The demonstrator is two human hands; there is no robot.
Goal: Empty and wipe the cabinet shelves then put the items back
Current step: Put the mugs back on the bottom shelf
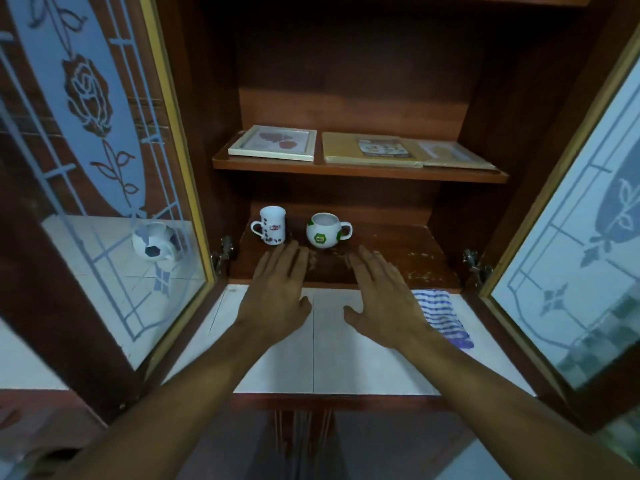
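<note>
Your left hand (277, 292) and right hand (384, 296) are spread, empty, near the tall mug (272, 225) and round mug (323, 230); careless reach could topple either.

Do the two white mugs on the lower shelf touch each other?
Apart. The head view shows dark shelf between the tall mug and the round mug.

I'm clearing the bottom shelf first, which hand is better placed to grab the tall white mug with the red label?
Left. The left hand is open just below the tall white mug with the red label; the right hand sits beyond the round green-and-white mug.
</note>
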